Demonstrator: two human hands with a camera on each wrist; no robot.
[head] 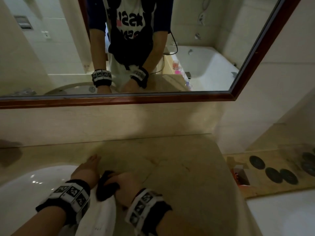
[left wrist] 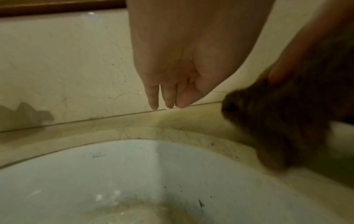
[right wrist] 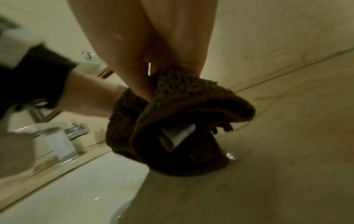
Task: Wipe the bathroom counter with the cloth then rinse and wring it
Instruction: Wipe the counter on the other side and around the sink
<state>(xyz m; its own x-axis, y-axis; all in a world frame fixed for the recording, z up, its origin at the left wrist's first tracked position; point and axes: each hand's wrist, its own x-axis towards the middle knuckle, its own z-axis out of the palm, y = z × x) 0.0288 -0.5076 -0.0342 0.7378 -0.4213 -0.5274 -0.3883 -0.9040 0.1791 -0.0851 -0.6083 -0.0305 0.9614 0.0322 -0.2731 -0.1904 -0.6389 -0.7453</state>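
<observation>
A dark brown terry cloth [head: 105, 183] with a white label [right wrist: 178, 136] is bunched in my right hand [head: 119, 182], just right of the sink's rim over the beige marble counter [head: 170, 167]. In the right wrist view my thumb and fingers [right wrist: 138, 78] pinch the cloth [right wrist: 182, 115], which hangs folded close above the counter. My left hand [head: 92, 160] is beside it, fingers [left wrist: 153, 97] straight and holding nothing, over the counter strip behind the white sink [left wrist: 134, 174]. The cloth [left wrist: 277, 128] is blurred in the left wrist view.
The white basin [head: 34, 181] fills the lower left. A chrome faucet [right wrist: 76, 130] stands behind it. A wood-framed mirror [head: 119, 99] hangs above the backsplash. The counter's curved right edge drops to a ledge with dark oval stones [head: 272, 174] and an orange box [head: 238, 174].
</observation>
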